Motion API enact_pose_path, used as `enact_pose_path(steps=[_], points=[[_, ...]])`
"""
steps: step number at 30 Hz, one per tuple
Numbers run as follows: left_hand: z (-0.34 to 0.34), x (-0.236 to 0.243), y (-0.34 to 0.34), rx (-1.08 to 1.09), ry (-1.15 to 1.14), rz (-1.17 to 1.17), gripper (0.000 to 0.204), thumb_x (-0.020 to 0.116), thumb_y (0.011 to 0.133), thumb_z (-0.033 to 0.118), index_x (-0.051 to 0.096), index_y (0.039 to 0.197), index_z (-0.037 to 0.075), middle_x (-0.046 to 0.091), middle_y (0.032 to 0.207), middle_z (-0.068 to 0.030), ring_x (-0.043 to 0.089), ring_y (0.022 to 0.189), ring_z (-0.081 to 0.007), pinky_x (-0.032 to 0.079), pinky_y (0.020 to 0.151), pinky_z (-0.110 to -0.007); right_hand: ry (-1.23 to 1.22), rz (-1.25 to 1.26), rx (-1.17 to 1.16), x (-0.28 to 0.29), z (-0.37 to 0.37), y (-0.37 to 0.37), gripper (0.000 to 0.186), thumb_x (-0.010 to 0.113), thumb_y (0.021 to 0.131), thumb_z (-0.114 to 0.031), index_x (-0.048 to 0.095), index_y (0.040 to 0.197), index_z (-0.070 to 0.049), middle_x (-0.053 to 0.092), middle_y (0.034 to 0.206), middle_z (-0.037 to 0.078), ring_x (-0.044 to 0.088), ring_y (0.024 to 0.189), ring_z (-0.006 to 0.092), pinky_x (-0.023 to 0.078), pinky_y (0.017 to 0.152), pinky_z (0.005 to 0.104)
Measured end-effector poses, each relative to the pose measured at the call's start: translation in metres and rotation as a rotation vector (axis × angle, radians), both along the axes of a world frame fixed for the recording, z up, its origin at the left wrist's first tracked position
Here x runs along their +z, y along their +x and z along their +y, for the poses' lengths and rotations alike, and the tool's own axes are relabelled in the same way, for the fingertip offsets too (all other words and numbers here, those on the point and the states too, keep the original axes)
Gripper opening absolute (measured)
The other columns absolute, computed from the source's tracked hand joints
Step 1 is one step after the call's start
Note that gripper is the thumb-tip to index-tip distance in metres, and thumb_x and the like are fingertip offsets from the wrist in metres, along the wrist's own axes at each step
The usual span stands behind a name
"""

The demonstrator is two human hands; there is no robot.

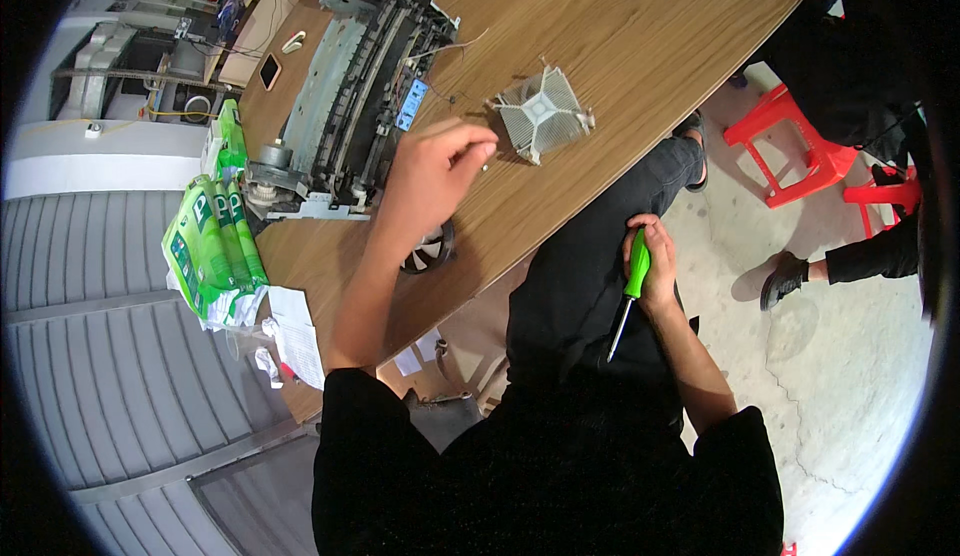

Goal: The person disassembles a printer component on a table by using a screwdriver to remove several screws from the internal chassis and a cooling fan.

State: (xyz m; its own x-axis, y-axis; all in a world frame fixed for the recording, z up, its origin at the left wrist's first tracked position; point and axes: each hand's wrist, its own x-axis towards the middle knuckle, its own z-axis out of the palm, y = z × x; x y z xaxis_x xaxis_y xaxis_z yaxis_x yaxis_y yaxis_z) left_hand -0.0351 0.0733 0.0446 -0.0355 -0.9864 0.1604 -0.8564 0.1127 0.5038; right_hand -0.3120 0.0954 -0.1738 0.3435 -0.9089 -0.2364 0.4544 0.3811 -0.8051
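My left hand point(430, 178) hovers over the wooden table, its thumb and fingers pinched together; what they hold, if anything, is too small to make out. Just beyond it lies a silvery finned heat sink point(558, 126). To its left stretches a stripped printer mechanism point(345, 106) with black rollers, and a blue strip point(411, 104) at its right side. A round black part with light blades point(430, 254) is partly hidden by my left wrist. Over my lap, my right hand point(657, 268) grips the green handle of a screwdriver point(637, 268), whose shaft points down toward me.
Green plastic packs point(215, 246) and a white paper sheet point(296, 334) lie at the table's left end. A phone point(270, 72) rests farther back. Red stools point(800, 146) and another person's shoe point(783, 278) are on the floor at right. A table edge point(600, 195) runs beside my leg.
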Motion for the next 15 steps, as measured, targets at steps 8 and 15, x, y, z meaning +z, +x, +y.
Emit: enact_pose_path(steps=[8,15], points=[[-0.037,0.025,0.032,0.101,-0.495,-0.373,0.02,0.071,0.084,0.006,0.071,0.103,0.001,0.067,0.109,-0.0155,0.061,0.106,-0.0342,0.048,0.092,-0.042,-0.262,-0.139,-0.223,0.1,-0.025,-0.015,0.031,0.058,0.101,-0.033,0.049,0.113,-0.007,0.062,0.09,0.012,0.06,0.07,0.0164,0.05,0.062,0.0278],[-0.102,0.019,0.083,0.459,-0.531,-0.593,0.038,0.076,0.081,0.016,0.069,0.117,0.004,0.065,0.118,-0.0152,0.057,0.117,-0.0336,0.044,0.096,-0.048,-0.19,-0.133,0.207,0.18,-0.133,0.052,0.031,0.063,0.098,-0.014,0.05,0.123,-0.001,0.063,0.121,0.02,0.07,0.099,0.0285,0.06,0.084,0.0329]])
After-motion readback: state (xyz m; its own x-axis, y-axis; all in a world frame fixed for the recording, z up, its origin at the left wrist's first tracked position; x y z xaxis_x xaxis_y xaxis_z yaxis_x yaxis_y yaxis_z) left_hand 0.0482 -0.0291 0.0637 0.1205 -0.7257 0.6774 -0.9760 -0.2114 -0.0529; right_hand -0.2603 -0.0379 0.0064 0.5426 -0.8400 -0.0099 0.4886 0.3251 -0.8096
